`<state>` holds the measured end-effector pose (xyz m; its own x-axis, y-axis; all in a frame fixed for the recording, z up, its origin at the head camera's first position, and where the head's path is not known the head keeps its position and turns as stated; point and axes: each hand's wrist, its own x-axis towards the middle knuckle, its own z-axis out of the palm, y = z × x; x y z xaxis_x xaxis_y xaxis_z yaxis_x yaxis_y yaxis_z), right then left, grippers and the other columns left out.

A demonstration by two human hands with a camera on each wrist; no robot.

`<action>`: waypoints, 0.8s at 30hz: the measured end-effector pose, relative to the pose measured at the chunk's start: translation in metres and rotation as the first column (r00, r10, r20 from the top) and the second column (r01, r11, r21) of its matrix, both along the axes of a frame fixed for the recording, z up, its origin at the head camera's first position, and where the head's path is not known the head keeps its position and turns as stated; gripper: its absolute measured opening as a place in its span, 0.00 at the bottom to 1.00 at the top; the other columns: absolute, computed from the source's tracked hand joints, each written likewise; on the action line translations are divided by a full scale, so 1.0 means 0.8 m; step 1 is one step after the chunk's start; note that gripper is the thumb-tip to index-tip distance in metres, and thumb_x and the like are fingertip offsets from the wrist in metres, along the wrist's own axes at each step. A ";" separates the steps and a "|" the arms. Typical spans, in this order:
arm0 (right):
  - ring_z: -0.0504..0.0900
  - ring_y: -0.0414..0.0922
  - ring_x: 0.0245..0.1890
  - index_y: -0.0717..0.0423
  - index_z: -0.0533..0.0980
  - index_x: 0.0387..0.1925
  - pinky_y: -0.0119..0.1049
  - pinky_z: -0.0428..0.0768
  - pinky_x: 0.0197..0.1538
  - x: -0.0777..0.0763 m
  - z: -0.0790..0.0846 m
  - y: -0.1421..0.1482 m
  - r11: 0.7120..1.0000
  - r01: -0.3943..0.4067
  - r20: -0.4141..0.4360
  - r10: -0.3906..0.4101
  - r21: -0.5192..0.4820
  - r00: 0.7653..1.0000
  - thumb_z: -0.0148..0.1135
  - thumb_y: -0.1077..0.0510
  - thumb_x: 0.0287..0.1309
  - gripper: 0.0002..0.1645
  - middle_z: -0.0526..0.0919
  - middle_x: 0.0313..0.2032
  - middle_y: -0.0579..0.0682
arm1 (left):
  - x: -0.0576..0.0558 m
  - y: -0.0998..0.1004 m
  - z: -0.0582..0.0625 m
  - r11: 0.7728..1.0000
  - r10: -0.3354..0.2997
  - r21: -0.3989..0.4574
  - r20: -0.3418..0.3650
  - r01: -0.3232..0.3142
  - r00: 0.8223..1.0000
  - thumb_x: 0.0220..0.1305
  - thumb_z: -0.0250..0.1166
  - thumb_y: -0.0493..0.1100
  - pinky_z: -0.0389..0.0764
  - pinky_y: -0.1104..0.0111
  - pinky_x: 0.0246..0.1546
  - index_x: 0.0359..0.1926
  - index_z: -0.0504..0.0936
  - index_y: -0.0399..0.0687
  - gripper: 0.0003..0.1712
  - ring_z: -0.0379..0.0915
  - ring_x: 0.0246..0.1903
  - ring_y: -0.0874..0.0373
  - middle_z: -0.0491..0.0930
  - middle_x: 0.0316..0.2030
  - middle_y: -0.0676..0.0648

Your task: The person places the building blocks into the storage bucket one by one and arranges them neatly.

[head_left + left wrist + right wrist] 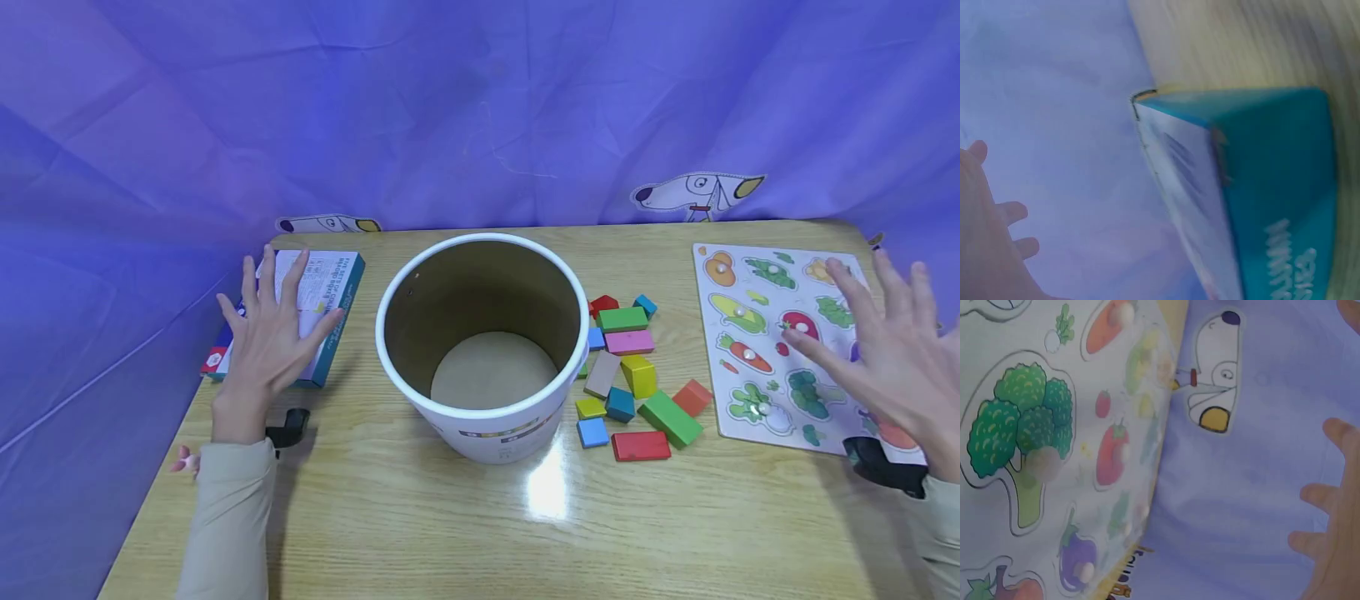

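With fingers spread and nothing held, my left hand [272,346] hovers over a flat teal and white box [343,304] at the left. The box's teal side [1279,181] fills much of the left wrist view. My right hand [900,358] is likewise spread wide, above a vegetable peg puzzle board [731,423] at the right, and covers part of it. Broccoli [1022,419], tomato and eggplant pieces with knobs show in the right wrist view. Between the hands stands a large white bucket [480,429], its inside bare.
Right of the bucket lie several colored wooden blocks [641,446], some partly behind its wall. A blue-purple cloth [480,108] with printed dogs rises behind the wooden table [450,533] and along its left side. A small pink flower-like print [185,460] shows near the left sleeve.
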<state>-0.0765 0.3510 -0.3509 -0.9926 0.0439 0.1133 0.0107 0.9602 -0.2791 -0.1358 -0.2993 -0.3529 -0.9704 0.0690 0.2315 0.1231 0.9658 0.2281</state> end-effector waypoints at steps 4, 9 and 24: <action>0.24 0.67 0.74 0.44 0.41 0.77 0.76 0.22 0.62 -0.002 -0.001 -0.008 0.999 -0.038 -0.020 0.038 0.027 0.999 0.55 0.28 0.57 0.57 0.28 0.77 0.57 | 0.005 0.012 0.010 0.993 -0.073 0.094 -0.030 0.075 0.997 0.64 0.46 0.74 0.27 0.28 0.64 0.77 0.39 0.67 0.48 0.21 0.76 0.42 0.29 0.78 0.47; 0.30 0.63 0.76 0.47 0.46 0.77 0.77 0.26 0.63 -0.010 -0.003 -0.036 0.988 -0.150 -0.044 0.148 -0.032 0.988 0.59 0.35 0.58 0.54 0.38 0.77 0.62 | 0.019 0.047 0.031 0.865 -0.310 0.392 -0.076 0.314 0.948 0.68 0.41 0.72 0.33 0.37 0.71 0.77 0.41 0.66 0.43 0.30 0.77 0.48 0.37 0.78 0.50; 0.76 0.52 0.55 0.59 0.77 0.54 0.56 0.75 0.57 -0.082 -0.011 -0.147 0.762 -0.571 -0.065 0.581 -0.306 0.811 0.69 0.67 0.53 0.24 0.79 0.53 0.54 | 0.055 0.131 0.055 0.334 -0.714 0.815 -0.110 0.473 0.692 0.61 0.58 0.70 0.63 0.65 0.66 0.76 0.43 0.52 0.54 0.46 0.72 0.45 0.47 0.74 0.43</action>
